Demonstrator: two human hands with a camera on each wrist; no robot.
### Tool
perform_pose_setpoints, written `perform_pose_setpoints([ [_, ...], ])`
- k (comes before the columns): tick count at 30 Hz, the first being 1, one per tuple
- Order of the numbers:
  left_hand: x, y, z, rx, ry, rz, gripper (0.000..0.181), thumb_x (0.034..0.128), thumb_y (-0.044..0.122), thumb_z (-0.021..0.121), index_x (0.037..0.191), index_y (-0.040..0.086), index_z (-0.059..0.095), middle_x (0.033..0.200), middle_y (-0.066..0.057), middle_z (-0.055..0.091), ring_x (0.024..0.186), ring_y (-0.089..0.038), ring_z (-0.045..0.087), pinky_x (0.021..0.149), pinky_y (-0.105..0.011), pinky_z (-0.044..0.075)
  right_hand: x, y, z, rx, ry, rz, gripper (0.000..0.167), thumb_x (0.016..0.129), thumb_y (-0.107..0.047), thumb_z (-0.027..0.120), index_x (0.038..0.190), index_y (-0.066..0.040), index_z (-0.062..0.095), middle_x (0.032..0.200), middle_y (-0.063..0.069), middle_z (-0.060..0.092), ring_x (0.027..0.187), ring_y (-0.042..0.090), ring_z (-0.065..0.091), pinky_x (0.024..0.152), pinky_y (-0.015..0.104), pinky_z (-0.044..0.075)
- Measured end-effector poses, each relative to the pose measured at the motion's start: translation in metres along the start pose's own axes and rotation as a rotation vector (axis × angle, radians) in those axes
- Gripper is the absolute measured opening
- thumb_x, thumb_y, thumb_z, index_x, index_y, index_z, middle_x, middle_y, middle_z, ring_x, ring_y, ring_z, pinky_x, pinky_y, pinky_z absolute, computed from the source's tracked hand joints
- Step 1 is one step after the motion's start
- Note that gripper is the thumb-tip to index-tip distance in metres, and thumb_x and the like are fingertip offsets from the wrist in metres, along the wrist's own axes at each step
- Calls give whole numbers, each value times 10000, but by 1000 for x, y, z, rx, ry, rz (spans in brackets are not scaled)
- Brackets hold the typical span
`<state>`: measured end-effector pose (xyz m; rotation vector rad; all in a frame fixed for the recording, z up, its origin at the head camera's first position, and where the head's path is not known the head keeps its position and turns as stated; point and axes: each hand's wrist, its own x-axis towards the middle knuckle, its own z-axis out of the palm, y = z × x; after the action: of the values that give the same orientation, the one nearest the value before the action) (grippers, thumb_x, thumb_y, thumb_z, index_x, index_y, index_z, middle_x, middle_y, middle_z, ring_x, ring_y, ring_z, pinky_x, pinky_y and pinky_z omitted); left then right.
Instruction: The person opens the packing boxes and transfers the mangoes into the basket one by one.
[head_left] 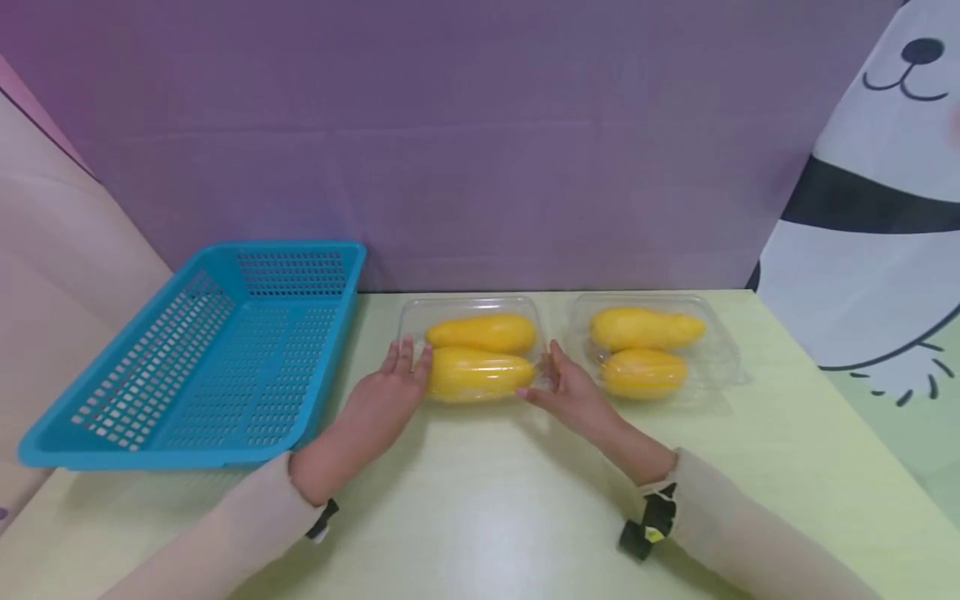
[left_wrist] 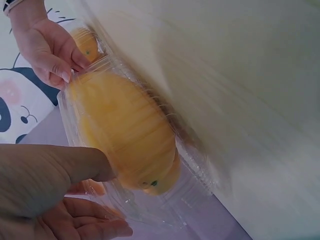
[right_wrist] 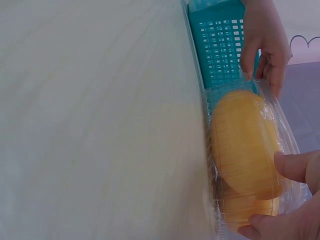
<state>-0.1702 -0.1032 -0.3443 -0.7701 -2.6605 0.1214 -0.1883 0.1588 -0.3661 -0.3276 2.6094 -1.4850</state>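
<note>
Table (head_left: 480, 525): pale, faint grain. Bearing: blue basket (head_left: 150, 457) at left, box (head_left: 480, 306) mid, second box (head_left: 717, 354) right, both near far edge.

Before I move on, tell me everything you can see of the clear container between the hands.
The clear container looks like shiny plastic with ribbed walls, and holds two yellow fruits, one behind the other. It sits on the table between the blue basket and a similar container. The left hand grips one end, the right hand the other. Closure unclear.
</note>
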Motion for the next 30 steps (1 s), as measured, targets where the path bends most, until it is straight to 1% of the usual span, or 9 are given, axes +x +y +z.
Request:
perform_pose_setpoints([
  [3,0,0,1,-30,5,-28,422,853,-118,569,1269,-59,538,1253,-333,521,1142,-432,542,626,-411,568,-1,0,0,10,-9,0,915,875,-197,676,1448,124,38,1411,299,369,1277,406,399,1044,493,361],
  [5,1,0,4,-45,31,-45,387,867,-98,561,1252,-58,552,1239,-325,536,1131,-427,551,655,-427,567,-1,0,0,16,-14,4,906,880,-189,669,1449,122,37,1423,307,342,1301,421,365,1053,496,343],
  [8,1,1,9,-77,76,-76,341,882,-53,565,1223,-59,571,1218,-319,554,1115,-426,562,723,-459,555,-1,0,0,13,-13,2,891,883,-180,664,1448,124,45,1421,308,346,1291,422,379,1048,496,351],
  [10,2,1,11,-92,104,-98,330,883,-18,581,1211,-54,583,1208,-313,564,1103,-424,571,729,-465,553,-1,0,0,14,-9,1,885,883,-173,664,1449,124,52,1422,306,346,1289,420,383,1048,496,351],
  [13,2,2,12,-102,123,-124,339,861,11,613,1195,-45,598,1195,-306,575,1083,-422,583,733,-468,552,-1,0,0,19,-8,3,876,884,-165,662,1449,124,59,1424,306,344,1288,420,383,1049,495,350],
  [18,4,3,10,-92,130,-127,367,803,12,672,1162,-36,615,1161,-298,598,1047,-423,603,713,-470,557,0,-1,0,14,-4,11,863,886,-157,656,1450,122,64,1430,305,332,1303,420,363,1058,492,335],
  [20,6,3,9,-84,125,-122,361,798,10,677,1150,-37,616,1150,-296,605,1037,-428,606,696,-471,559,1,-1,0,13,-1,15,855,887,-148,653,1452,119,68,1433,303,329,1306,418,359,1061,490,330],
  [26,9,5,4,-62,79,-120,303,837,-25,616,1139,-54,611,1144,-303,604,1039,-445,599,666,-476,562,0,-1,1,39,-5,11,835,893,-123,639,1455,113,67,1436,309,318,1314,419,344,1067,493,322],
  [30,10,6,1,-28,57,-109,296,848,-64,588,1143,-63,608,1137,-304,607,1034,-450,599,652,-468,564,0,-2,1,50,-12,4,834,896,-121,632,1456,109,57,1434,319,309,1313,432,337,1064,497,321],
])
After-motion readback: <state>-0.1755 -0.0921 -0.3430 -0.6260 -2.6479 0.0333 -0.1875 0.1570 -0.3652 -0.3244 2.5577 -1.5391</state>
